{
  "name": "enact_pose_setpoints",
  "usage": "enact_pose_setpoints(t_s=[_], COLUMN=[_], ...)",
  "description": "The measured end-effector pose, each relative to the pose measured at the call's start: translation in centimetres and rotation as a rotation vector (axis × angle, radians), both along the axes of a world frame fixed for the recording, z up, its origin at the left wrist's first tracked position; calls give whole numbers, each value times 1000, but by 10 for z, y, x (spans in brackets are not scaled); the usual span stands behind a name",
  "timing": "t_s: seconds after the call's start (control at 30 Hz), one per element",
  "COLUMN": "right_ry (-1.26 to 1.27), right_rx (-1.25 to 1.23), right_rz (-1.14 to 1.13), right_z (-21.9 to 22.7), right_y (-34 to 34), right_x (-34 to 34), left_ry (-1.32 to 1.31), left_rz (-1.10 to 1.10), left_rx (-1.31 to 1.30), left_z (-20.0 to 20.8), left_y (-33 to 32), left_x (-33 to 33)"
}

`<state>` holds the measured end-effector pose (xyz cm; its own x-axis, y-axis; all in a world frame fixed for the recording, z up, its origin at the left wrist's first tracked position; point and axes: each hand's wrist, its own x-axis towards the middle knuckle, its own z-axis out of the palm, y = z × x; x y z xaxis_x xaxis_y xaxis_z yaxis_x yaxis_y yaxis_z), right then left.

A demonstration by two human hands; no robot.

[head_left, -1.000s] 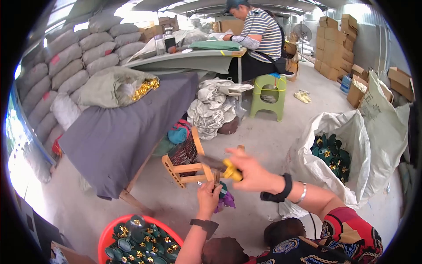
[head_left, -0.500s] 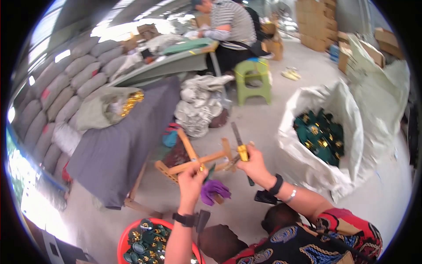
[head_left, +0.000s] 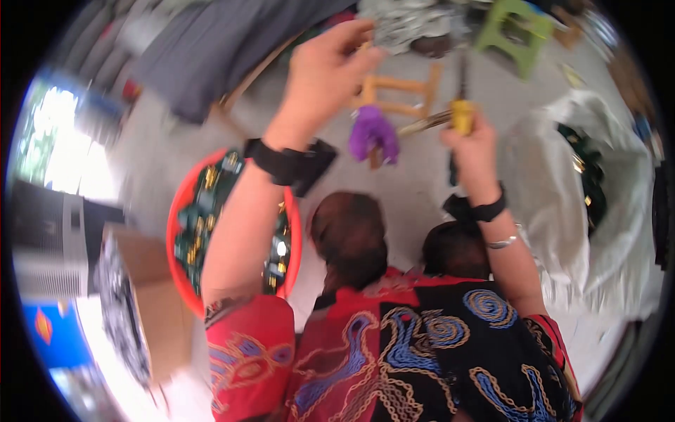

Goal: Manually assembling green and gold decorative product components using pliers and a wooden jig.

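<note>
My left hand [head_left: 327, 74] is raised at the upper middle, fingers bent together. A small yellow bit shows at its fingertips, but blur hides what it is. My right hand [head_left: 472, 141] grips a yellow-handled tool [head_left: 462, 116]. One long dark blade points up from it, and a second slim piece slants left; whether both belong to one tool I cannot tell. Between the hands, a purple cloth [head_left: 373, 133] hangs by a wooden frame [head_left: 401, 83]. Beneath my left forearm is a red tub [head_left: 177, 278] holding several dark green and gold pieces.
At the right stands a white woven sack [head_left: 538, 169] with green and gold pieces inside. A green plastic stool [head_left: 517, 28] is at the upper right. Dark grey cloth [head_left: 204, 56] drapes a table at upper left; a cardboard box [head_left: 162, 309] stands at lower left.
The view has tipped down, bringing my torso and the tub further in. My left hand has moved up and away from the purple cloth; my right hand still grips the yellow-handled tool.
</note>
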<state>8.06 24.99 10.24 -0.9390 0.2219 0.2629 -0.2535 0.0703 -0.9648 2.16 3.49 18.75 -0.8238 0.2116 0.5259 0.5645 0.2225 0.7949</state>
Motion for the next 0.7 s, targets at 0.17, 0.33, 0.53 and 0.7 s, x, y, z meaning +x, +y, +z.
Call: enact_pose_setpoints(t_s=[0.17, 0.33, 0.53, 0.7], right_ry=[-91, -159, -142, -150], right_rx=[-130, -79, -2, 69], right_rz=[167, 255, 246, 185], right_z=[-16, -18, -19, -10], right_y=[-28, -58, -66, -64], right_x=[-9, 1, 6, 2], left_ry=[-205, -702, -598, -549], left_rz=[708, 577, 515, 722], left_rx=[-512, -704, -884, -493], left_z=[-149, -254, -298, -290], left_y=[-231, -261, -227, -255], left_x=[128, 264, 257, 231])
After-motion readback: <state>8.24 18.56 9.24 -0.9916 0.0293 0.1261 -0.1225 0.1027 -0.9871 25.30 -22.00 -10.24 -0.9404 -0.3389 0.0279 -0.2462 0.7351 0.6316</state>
